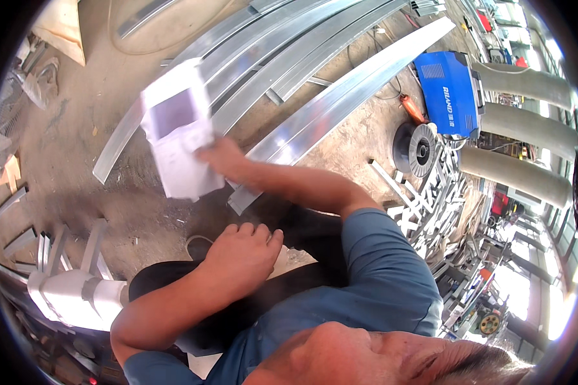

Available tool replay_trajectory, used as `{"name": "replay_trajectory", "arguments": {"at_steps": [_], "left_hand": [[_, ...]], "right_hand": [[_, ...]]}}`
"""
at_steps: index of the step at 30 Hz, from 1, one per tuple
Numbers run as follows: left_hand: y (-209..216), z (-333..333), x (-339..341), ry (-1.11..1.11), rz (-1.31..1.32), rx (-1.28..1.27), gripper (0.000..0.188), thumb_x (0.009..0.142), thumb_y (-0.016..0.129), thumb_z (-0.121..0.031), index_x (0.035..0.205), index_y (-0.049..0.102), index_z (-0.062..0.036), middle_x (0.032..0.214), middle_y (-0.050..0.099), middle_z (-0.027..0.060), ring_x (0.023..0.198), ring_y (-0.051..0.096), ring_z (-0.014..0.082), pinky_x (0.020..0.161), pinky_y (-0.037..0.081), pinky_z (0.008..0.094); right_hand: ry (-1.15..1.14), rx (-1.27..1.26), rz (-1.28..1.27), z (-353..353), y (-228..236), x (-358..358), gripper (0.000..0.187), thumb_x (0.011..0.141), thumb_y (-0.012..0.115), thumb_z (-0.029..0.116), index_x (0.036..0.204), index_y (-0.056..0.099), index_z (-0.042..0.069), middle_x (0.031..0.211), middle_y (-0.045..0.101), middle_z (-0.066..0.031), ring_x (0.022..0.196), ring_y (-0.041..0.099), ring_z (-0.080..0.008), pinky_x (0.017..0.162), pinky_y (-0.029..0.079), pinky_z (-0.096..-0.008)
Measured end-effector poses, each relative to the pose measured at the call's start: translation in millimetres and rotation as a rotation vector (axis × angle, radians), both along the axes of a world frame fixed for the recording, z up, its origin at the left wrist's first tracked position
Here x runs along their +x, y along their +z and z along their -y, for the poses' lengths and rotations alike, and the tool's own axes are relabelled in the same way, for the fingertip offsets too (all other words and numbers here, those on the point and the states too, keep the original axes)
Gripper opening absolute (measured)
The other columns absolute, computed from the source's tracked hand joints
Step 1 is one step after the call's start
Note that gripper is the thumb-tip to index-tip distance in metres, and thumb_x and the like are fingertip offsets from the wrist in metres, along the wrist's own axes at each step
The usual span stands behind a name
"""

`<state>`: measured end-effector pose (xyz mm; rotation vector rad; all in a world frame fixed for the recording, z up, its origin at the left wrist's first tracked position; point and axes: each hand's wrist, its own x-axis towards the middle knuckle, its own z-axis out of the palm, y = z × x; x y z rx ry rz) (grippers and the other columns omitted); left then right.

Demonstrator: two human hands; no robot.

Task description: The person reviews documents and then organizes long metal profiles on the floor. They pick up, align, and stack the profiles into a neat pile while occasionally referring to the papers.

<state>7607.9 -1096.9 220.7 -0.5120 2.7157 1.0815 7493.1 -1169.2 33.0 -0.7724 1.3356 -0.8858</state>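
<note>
Right hand [223,157] gripping right edge of white welding mask [181,157], mask held up before long metal strips [340,106]. Left hand [243,251] nearer, fingers loosely curled beside dark trousers [311,240]; palm hidden, cannot tell if holding anything. Brown floor [61,154] stretches left of mask; strip edges reach far right, toward blue machine [446,93].

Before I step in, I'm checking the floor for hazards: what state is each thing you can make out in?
White shield: held up, tilted, blurred
Right hand: gripping the shield's edge
Left hand: fingers curled, palm hidden
Long metal bars: laid out lengthwise
Short metal pieces: heaped loosely
Blue machine: set down; on or off, cannot tell
Orange tool: lying beside the machine
Spool: set down near the machine
</note>
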Motion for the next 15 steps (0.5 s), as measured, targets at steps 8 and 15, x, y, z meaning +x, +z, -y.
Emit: {"name": "replay_trajectory", "arguments": {"at_steps": [8, 15], "left_hand": [[-8, -7, 5, -0.016, 0.127, 0.028, 0.060, 0.078, 0.074, -0.031, 0.128, 0.058, -0.0025, 0.106, 0.065, 0.0129, 0.099, 0.064, 0.0305, 0.085, 0.051, 0.0418], [-20, 22, 6, 0.009, -0.001, 0.121, 0.049, 0.081, 0.072, -0.029, 0.120, 0.060, -0.0023, 0.104, 0.066, 0.0152, 0.099, 0.064, 0.0356, 0.086, 0.052, 0.0458]], "right_hand": [[0.333, 0.191, 0.060, -23, -60, 134, 0.052, 0.081, 0.070, 0.022, 0.126, 0.060, -0.003, 0.106, 0.069, -0.0180, 0.098, 0.068, -0.0279, 0.088, 0.053, -0.0398], [0.389, 0.024, -0.597, -61, -49, 126, 0.074, 0.081, 0.072, 0.021, 0.143, 0.039, -0.002, 0.139, 0.049, -0.0205, 0.120, 0.058, -0.0332, 0.098, 0.049, -0.0445]]}}
